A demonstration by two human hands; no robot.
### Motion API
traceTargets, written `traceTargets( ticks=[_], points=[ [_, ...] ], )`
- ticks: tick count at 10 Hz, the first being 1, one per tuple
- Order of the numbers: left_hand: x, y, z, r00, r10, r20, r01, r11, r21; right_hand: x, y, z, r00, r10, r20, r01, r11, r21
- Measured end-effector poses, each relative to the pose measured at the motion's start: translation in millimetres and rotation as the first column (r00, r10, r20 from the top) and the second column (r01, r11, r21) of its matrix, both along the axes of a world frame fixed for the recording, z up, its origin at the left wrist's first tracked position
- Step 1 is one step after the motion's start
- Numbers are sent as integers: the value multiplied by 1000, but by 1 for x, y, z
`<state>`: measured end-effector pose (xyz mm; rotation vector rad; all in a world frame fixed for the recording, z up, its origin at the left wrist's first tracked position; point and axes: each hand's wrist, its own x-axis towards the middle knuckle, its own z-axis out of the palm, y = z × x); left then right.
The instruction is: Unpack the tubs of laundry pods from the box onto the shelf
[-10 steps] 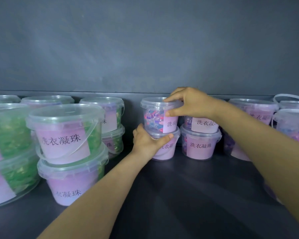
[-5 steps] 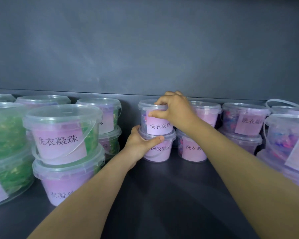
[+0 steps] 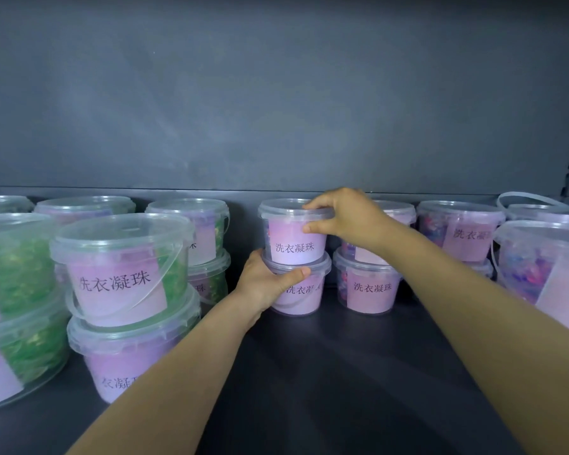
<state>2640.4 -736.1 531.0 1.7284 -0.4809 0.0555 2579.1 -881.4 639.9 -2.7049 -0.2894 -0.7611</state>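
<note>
A clear upper tub [image 3: 293,239] with a pink label stands stacked on a lower tub [image 3: 301,295] near the back of the dark shelf [image 3: 342,372]. My right hand [image 3: 345,220] grips the upper tub at its lid and right side, thumb on the label's edge. My left hand [image 3: 266,282] holds the lower tub around its lid rim from the left, thumb across the front. The upper tub's label faces me squarely. The box is not in view.
Stacked tubs with green pods [image 3: 119,267] crowd the left, the nearest ones close to my left forearm. More pink-labelled stacks [image 3: 368,287] stand right of the held stack, and large tubs [image 3: 546,270] sit at the right edge. A grey back wall [image 3: 276,93] closes the shelf.
The upper tub has been turned so its pink label now faces front. My right hand shifted round its lid. The left hand stayed on the lower tub.
</note>
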Motion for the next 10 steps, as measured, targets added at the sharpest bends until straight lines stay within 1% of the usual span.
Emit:
traceTargets(
  ticks=[1, 2, 3, 4, 5, 6, 7, 8, 9, 10],
  points=[
    [0, -1, 0, 1000, 2, -2, -2, 1000, -14, 2, 3, -1, 999, -16, 31, 16, 1000, -1],
    [-2, -2, -2, 998, 61, 3, -61, 998, 11, 2, 5, -2, 1000, -15, 28, 15, 1000, -13],
    [-6, -3, -4, 988, 134, 76, -137, 990, 39, -1, 5, -1, 999, 23, 27, -23, 1000, 9],
    [-5, -3, -4, 982, 158, 107, -167, 982, 84, 0, 5, -3, 999, 37, 28, -39, 997, 64],
    [-3, -1, -1, 982, 155, 112, -170, 975, 142, 6, 5, -11, 997, 26, 78, -32, 997, 76],
    [-4, 2, 5, 985, 124, 121, -154, 948, 280, 5, 7, -15, 996, -7, 88, 4, 1000, 26],
    [-12, 6, 18, 978, 147, 148, -198, 874, 444, -1, 9, -12, 999, -28, 36, 30, 997, -64],
    [-24, 12, 28, 963, 174, 204, -260, 795, 548, -13, 13, -9, 996, -79, -32, 71, 977, -200],
    [-40, 24, 32, 955, 129, 267, -274, 724, 633, -34, 12, -9, 987, -156, -27, 145, 957, -252],
    [-67, 41, 39, 946, 75, 315, -290, 632, 719, -59, 9, -13, 963, -254, -84, 210, 912, -352]
  ],
)
